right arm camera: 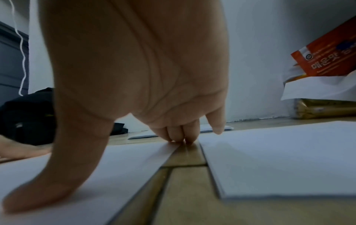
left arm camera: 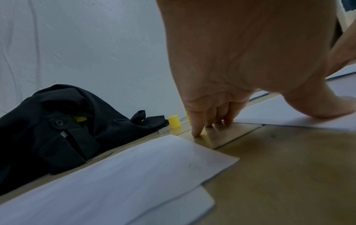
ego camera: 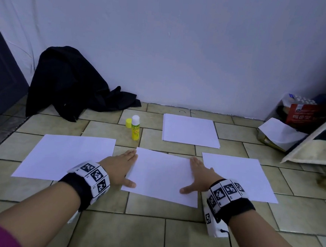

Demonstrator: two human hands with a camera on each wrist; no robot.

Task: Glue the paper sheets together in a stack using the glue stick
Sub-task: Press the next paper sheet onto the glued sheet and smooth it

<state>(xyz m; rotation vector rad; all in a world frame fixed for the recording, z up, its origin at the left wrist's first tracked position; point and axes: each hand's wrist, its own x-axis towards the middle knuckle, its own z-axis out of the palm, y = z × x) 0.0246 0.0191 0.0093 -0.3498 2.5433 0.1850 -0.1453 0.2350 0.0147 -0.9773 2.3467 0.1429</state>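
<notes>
Paper sheet [ego camera: 161,176] flat on floor; left hand [ego camera: 119,167] and right hand [ego camera: 200,175] flat, fingers straight, pressing its side edges, grasping nothing.

The tiled floor [ego camera: 148,230] carries four lots of white paper: a left sheet [ego camera: 66,158], a centre sheet [ego camera: 163,176] lying askew, a right sheet [ego camera: 238,177] and a far stack [ego camera: 191,130] near the wall. An uncapped yellow glue stick [ego camera: 135,128] stands upright, its yellow cap [ego camera: 128,123] just beside it. A black garment [ego camera: 73,84] lies heaped by the wall.

Red packet [ego camera: 305,114] reads "매운맛"; glue stick [ego camera: 135,128] label too blurred
</notes>
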